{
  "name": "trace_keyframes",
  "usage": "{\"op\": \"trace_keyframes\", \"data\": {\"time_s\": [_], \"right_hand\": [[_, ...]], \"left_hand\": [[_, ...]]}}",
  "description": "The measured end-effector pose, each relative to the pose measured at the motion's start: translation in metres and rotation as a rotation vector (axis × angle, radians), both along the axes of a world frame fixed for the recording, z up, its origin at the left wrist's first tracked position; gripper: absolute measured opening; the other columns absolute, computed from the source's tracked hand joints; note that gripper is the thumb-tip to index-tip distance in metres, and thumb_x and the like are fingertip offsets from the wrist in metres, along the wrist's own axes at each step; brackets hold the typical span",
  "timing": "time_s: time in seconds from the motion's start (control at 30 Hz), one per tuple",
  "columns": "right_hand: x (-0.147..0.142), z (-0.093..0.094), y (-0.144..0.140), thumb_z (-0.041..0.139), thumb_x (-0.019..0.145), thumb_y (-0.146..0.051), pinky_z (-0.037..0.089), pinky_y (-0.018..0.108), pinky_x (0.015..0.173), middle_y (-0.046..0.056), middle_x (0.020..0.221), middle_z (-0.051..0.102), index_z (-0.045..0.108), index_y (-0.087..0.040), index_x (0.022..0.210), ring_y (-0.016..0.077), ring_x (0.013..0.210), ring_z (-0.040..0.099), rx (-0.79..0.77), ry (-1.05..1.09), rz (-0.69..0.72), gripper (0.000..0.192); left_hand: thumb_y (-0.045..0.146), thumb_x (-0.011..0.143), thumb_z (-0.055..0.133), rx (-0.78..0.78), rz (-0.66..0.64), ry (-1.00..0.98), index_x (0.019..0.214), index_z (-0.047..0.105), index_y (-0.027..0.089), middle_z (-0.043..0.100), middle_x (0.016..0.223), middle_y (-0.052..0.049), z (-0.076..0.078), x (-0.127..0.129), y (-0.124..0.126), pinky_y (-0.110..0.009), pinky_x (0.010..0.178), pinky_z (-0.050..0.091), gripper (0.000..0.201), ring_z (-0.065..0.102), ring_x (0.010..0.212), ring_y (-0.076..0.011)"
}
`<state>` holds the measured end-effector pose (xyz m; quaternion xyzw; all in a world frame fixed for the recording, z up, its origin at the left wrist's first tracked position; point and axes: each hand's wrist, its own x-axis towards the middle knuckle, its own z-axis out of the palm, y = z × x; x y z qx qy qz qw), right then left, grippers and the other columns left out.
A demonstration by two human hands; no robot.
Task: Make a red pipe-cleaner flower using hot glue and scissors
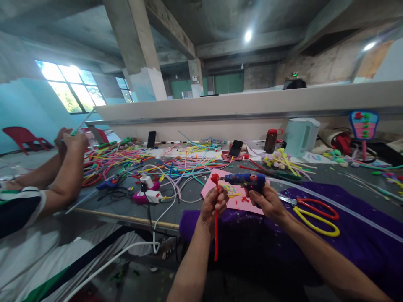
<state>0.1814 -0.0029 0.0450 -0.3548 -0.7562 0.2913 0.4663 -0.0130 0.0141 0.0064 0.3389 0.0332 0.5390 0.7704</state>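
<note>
My left hand (214, 205) is closed around a red pipe cleaner (216, 239), held upright with its long tail hanging below the fingers. At its top is a small red flower-like head (214, 178). In my right hand (266, 199) is a blue hot glue gun (247, 179), its nozzle pointing left and close to the red head; whether they touch I cannot tell. A small red light glows on the gun. Behind and below the hands lies a pink sheet (208, 191) with yellow and red bits on it.
Scissors (315, 212) with red and yellow handles lie on purple cloth (349, 247) at right. Left stands a power strip (153, 196) with white cables. Many coloured pipe cleaners (116, 161) cover the table's back. A co-worker's arms (67, 163) are at far left. A kettle (302, 136) stands behind.
</note>
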Motion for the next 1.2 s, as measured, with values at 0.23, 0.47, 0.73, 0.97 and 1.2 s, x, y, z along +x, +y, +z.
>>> {"op": "trace_keyframes", "data": {"time_s": [0.23,0.47,0.73,0.97,1.2], "right_hand": [[0.0011,-0.0058,0.0032,0.043,0.083,-0.034,0.04,0.025,0.05,0.002,0.065,0.052,0.052,-0.015,0.088,0.0112,0.052,0.048,-0.009,-0.012,0.006,0.022],[0.0031,-0.0081,0.0042,0.044,0.082,-0.033,0.04,0.025,0.052,0.002,0.066,0.053,0.049,-0.015,0.09,0.0117,0.054,0.049,0.002,-0.049,0.007,0.02],[0.0048,-0.0081,0.0023,0.044,0.082,-0.031,0.037,0.025,0.05,0.0,0.06,0.051,0.046,-0.016,0.09,0.0123,0.052,0.047,0.017,-0.097,0.001,0.018],[0.0049,-0.0084,0.002,0.044,0.082,-0.032,0.037,0.026,0.05,0.0,0.06,0.05,0.045,-0.017,0.088,0.0128,0.053,0.046,0.04,-0.103,-0.006,0.017],[0.0037,-0.0098,0.0034,0.045,0.081,-0.032,0.036,0.026,0.05,0.001,0.061,0.052,0.047,-0.016,0.089,0.0136,0.055,0.047,0.064,-0.108,-0.022,0.018]], "left_hand": [[0.026,0.077,0.053,-0.009,0.014,0.013,0.073,0.042,0.016,0.032,0.055,0.007,-0.0012,0.0009,0.0007,-0.008,0.025,0.016,0.016,0.027,0.032,0.0006],[0.025,0.077,0.053,0.011,0.013,0.007,0.073,0.043,0.016,0.033,0.054,0.007,-0.0013,0.0003,0.0017,-0.009,0.025,0.015,0.014,0.027,0.032,0.0003],[0.027,0.077,0.053,0.02,0.027,0.011,0.074,0.044,0.016,0.034,0.055,0.007,0.0007,0.0,0.0005,-0.009,0.026,0.018,0.015,0.027,0.032,0.0007],[0.027,0.078,0.052,0.016,0.04,0.028,0.072,0.043,0.016,0.032,0.053,0.007,0.0003,0.0007,0.0001,-0.009,0.025,0.013,0.015,0.026,0.031,0.0005],[0.026,0.076,0.054,0.039,0.015,0.008,0.072,0.043,0.015,0.034,0.054,0.007,0.0016,0.0014,-0.0012,-0.009,0.025,0.014,0.016,0.026,0.031,0.0007]]}}
